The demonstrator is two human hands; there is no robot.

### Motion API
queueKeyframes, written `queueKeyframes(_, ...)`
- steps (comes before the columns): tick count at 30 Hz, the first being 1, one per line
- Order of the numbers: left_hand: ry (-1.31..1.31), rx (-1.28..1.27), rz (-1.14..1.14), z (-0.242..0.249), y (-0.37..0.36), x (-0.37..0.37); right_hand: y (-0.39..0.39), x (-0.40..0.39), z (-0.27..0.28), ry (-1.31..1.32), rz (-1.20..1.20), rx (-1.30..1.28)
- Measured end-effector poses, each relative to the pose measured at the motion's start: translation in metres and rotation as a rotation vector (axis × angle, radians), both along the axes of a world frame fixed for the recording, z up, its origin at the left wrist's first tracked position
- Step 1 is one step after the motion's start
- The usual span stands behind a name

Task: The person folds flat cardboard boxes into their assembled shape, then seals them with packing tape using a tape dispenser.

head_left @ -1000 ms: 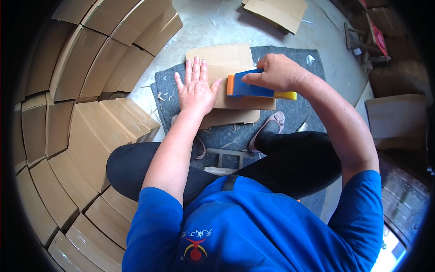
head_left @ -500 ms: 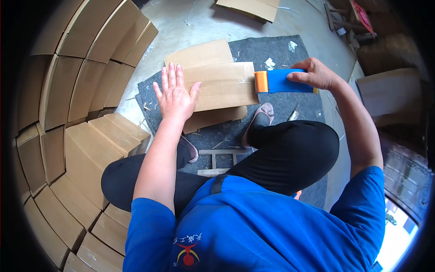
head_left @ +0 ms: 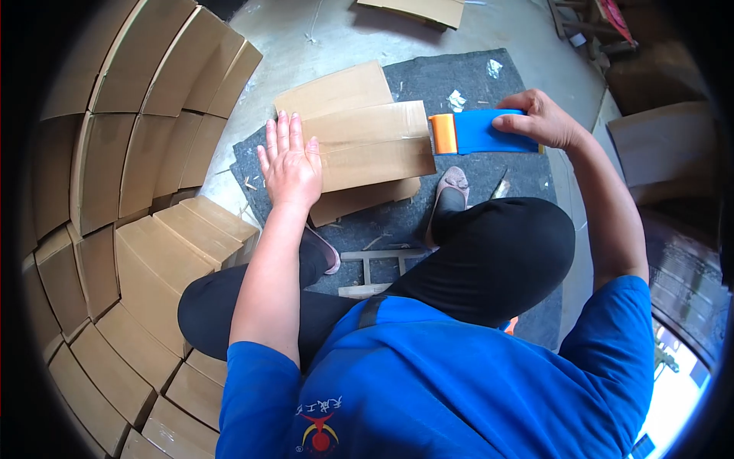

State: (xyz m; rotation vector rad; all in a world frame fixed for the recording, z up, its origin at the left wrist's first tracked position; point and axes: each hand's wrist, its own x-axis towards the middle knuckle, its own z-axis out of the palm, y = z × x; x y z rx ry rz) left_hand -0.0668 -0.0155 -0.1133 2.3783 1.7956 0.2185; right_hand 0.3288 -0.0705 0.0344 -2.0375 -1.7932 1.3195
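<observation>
My left hand (head_left: 293,170) lies flat with fingers spread on the left end of a closed cardboard box (head_left: 375,149), whose top seam runs left to right. My right hand (head_left: 537,119) grips a blue tape dispenser (head_left: 482,131) by its right part, thumb along the top side. The dispenser's orange front end (head_left: 443,134) is right at the box's right edge. Under the box, another piece of cardboard (head_left: 367,200) shows on the near side, and a cardboard panel (head_left: 336,89) sticks out on the far side.
Stacked cardboard boxes (head_left: 115,164) rise along the left. A dark mat (head_left: 489,84) with paper scraps (head_left: 456,100) covers the floor. Between my feet is a wooden frame (head_left: 382,269). Another flat box (head_left: 420,9) lies at the far side, and cardboard (head_left: 661,145) stands at right.
My right hand and the tape dispenser have shifted slightly right and away from me. The box is turned slightly; my left hand stays flat on its left end.
</observation>
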Motion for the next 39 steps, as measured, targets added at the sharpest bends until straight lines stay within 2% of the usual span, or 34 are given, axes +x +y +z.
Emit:
queueKeyframes(8,0.018,0.016,0.005,0.001,-0.001,0.002,0.001,0.001,0.011,0.027,0.000,0.075)
queueKeyframes(18,0.044,0.048,0.001,0.003,-0.003,0.005,-0.001,0.012,-0.027,0.004,-0.035,-0.010)
queueKeyframes(31,0.102,-0.004,0.005,0.011,-0.003,0.012,-0.005,0.023,-0.079,0.128,-0.078,-0.007)
queueKeyframes(34,0.174,0.010,0.094,0.008,-0.006,0.029,-0.006,0.024,-0.085,0.133,-0.089,0.032)
queueKeyframes(37,0.122,0.115,-0.002,0.005,-0.011,0.052,-0.006,0.029,-0.089,0.133,-0.088,0.066)
queueKeyframes(39,0.046,0.062,-0.094,0.004,-0.019,0.078,-0.007,0.031,-0.099,0.207,-0.086,0.057)
